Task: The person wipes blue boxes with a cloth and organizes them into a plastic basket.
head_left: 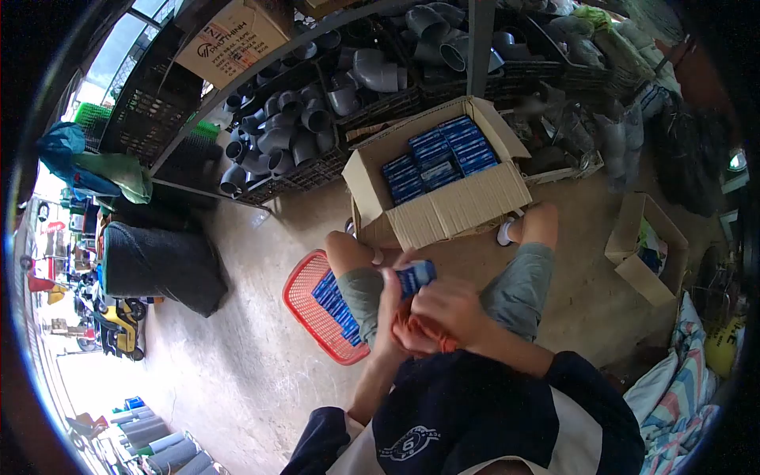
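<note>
A small blue box (pixel 416 276) is held up in front of my lap by my left hand (pixel 388 307), whose thumb lies along its near side. My right hand (pixel 450 304), slightly blurred, is closed on a crumpled orange-red cloth (pixel 417 326) close below the box. Part of the cloth is hidden by my fingers. Beside my left knee, a red plastic basket (pixel 299 286) holds several similar blue boxes (pixel 336 307). Between my feet and beyond my knees stands an open cardboard carton (pixel 459 215) with many blue boxes (pixel 440 158) packed inside.
Black crates of grey pipe elbows (pixel 279 138) fill the rack ahead, behind a metal post (pixel 478 47). A smaller open carton (pixel 645 249) stands on the right. A dark mesh roll (pixel 158 265) is at left. Striped fabric (pixel 677 388) lies at the lower right.
</note>
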The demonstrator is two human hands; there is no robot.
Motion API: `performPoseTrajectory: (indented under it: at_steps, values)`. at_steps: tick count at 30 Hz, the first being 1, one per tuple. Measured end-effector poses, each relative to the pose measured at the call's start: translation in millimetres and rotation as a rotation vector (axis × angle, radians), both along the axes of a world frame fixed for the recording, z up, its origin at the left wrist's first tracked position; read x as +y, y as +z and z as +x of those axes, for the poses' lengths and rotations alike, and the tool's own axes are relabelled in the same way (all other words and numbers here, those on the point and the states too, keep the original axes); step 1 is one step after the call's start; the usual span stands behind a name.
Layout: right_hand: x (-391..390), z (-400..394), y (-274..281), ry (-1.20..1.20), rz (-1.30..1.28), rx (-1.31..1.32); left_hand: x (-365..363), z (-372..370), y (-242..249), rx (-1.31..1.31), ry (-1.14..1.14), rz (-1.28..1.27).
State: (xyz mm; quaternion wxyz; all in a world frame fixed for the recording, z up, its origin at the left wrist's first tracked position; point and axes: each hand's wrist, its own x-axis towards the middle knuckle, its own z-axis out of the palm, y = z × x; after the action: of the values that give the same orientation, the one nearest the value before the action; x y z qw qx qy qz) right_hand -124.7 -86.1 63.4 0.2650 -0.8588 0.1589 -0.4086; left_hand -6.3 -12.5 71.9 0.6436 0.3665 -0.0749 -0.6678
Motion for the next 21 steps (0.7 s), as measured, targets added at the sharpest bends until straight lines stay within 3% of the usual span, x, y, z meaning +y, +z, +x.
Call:
performPoseTrajectory:
  at_steps: [4,5,7,8,10,12,14,18,21]
  values:
    - [-24,14,21,-0.125,0.181,-0.004,30,-15,-21,0.066,0.017,0.215]
    - [-19,13,20,-0.059,0.146,0.022,33,-17,-26,0.075,0.031,0.276]
    - [2,11,9,0.079,0.075,0.069,19,0,-8,-0.489,0.033,-0.082]
    - [11,10,-3,0.103,0.038,0.108,16,7,7,-0.318,0.045,0.058]
    - [-2,8,-3,0.081,0.078,0.066,16,17,-27,0.312,0.009,-0.229]
    - [-17,13,5,0.011,0.155,0.064,22,-6,-29,-0.294,0.002,0.093]
    - [-24,23,13,-0.112,0.295,0.104,14,-18,-13,-0.227,0.085,0.303]
    - [4,13,9,0.015,0.154,0.033,-2,23,-12,0.146,0.117,0.062]
    - [6,11,1,-0.111,0.433,-0.05,-7,13,-1,-0.115,0.204,0.07]
